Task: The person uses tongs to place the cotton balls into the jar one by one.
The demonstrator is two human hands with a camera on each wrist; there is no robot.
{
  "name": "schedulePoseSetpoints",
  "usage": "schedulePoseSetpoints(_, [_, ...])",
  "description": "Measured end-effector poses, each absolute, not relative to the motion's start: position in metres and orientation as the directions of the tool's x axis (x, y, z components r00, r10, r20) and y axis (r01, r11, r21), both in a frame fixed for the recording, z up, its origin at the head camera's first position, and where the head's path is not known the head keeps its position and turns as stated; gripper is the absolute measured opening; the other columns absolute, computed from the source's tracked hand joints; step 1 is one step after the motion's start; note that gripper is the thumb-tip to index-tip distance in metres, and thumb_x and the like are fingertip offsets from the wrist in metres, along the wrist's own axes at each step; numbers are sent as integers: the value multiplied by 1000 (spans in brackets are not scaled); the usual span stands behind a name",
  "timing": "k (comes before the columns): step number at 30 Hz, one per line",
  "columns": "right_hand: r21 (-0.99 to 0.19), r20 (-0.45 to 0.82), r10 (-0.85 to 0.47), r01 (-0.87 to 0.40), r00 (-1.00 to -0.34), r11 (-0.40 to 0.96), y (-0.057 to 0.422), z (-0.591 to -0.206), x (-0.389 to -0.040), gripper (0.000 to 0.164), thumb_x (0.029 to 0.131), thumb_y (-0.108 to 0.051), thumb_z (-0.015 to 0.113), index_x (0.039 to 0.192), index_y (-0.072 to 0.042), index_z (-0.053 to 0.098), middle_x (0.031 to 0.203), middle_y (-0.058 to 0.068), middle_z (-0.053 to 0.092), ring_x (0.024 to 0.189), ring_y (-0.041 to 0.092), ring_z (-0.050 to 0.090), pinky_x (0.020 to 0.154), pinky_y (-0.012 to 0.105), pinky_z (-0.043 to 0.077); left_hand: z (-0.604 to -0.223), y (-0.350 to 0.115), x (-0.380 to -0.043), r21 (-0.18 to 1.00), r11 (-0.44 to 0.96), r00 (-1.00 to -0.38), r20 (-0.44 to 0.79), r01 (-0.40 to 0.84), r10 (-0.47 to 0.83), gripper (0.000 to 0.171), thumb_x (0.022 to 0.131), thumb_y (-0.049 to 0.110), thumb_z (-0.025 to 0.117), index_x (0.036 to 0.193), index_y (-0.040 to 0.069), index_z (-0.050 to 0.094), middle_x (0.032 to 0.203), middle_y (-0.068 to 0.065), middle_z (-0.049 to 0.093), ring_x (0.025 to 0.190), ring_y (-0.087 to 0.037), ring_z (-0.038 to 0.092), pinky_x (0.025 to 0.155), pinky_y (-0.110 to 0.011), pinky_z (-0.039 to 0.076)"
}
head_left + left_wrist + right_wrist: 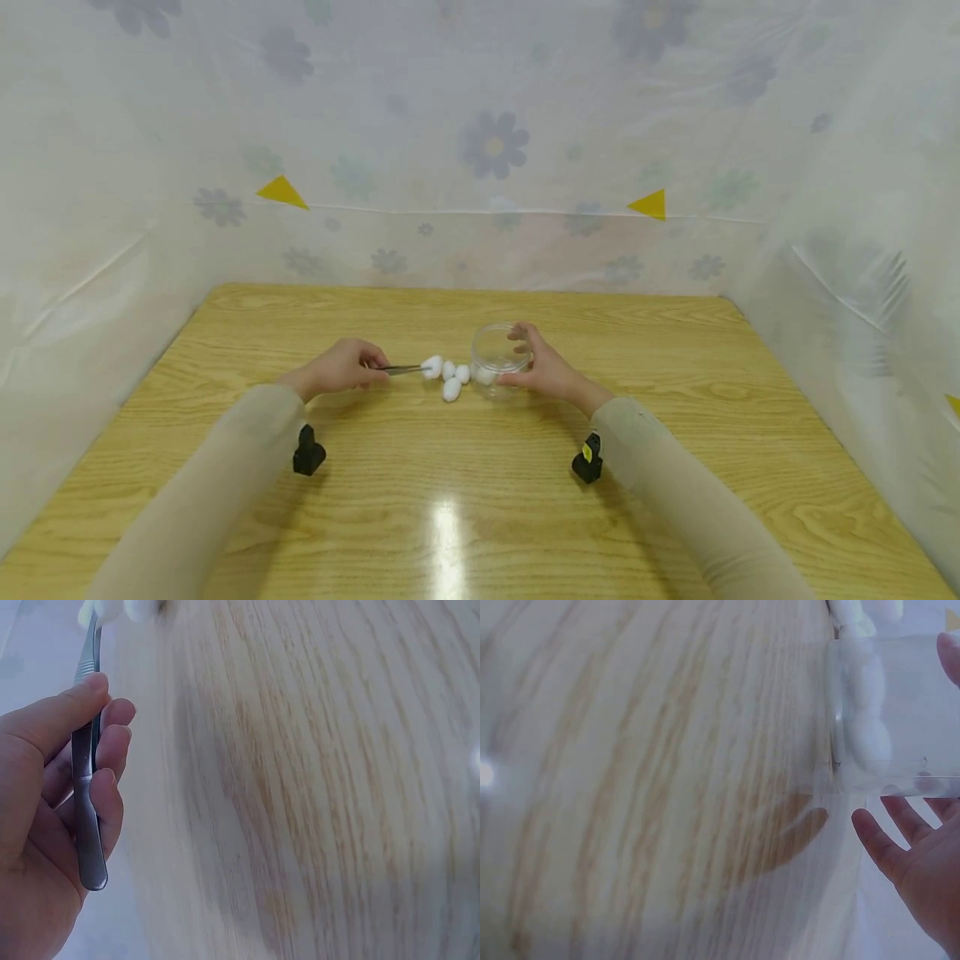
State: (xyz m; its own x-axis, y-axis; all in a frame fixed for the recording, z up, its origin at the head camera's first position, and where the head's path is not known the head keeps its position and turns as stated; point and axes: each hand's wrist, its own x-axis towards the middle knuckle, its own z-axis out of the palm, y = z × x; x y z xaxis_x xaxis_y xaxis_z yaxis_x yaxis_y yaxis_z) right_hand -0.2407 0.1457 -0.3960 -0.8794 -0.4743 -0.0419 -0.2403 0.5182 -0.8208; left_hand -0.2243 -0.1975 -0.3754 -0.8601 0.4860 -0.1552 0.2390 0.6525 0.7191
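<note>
In the head view my left hand point(348, 365) grips metal tweezers point(401, 368) between thumb and fingers. The tips of the tweezers meet a white cotton ball point(432, 367) at the left of a small group. The left wrist view shows the tweezers point(88, 802) lying along the curled fingers, their tips at the white balls near the top edge. My right hand point(551, 368) holds a clear round jar point(501, 337) from its right side, thumb in front and fingers behind. Through the jar wall point(919, 712), white cotton balls point(870, 742) show at its bottom.
Several loose cotton balls point(452, 389) lie on the wooden table point(375, 483) between the tweezers and the jar. A flower-patterned curtain point(450, 242) hangs behind the table and along both sides. Each wrist carries a black camera point(308, 452).
</note>
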Motion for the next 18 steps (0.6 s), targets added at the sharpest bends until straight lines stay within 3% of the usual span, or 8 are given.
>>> schedulePoseSetpoints(10, [-828, -59, -482, -227, -874, 513, 143, -385, -234, 87, 85, -18, 70, 146, -5, 11, 148, 21, 25, 133, 42, 32, 100, 55, 36, -371, -194, -226, 738, 635, -869, -139, 228, 475, 22, 91, 14, 62, 104, -3, 64, 89, -19, 64, 69, -26, 62, 62, -37, 50])
schedulePoseSetpoints(18, [-825, -51, -474, -230, -879, 516, 146, -395, -240, 90, 82, -28, 73, 146, -10, 13, 148, 15, 28, 133, 37, 34, 100, 53, 38, -368, -189, -227, 735, 629, -869, -113, 254, 483, 23, 90, 15, 62, 104, -3, 64, 90, -20, 65, 70, -29, 63, 64, -38, 52])
